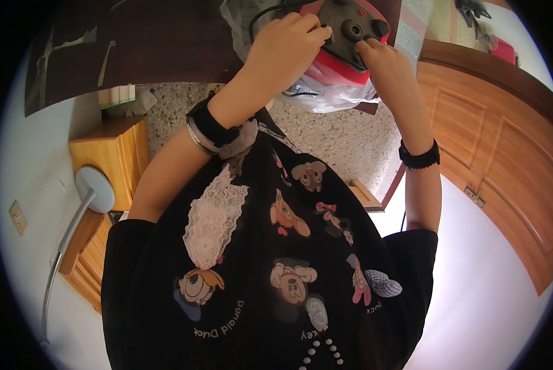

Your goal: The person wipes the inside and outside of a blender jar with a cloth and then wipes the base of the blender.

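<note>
A red appliance housing [334, 69] with a dark grey underside lies tilted at the top of the view, bottom side up. Round feet and a toothed socket show on that underside. My left hand [291, 44] has its bent fingers at the left edge of the dark base. On the right, my right hand [380, 58] touches the base near the socket, thumb and fingers pinched together. Whether either hand pinches a small part is hidden by the fingers. Crumpled clear plastic [327, 99] lies beneath the housing, and a black cord [262, 16] loops at its left.
A dark brown tabletop [165, 46] with torn tape marks spans the upper left. Below it are a speckled floor [304, 129], a wooden cabinet [105, 152] and a lamp [94, 189]. A wooden door [484, 120] stands to the right.
</note>
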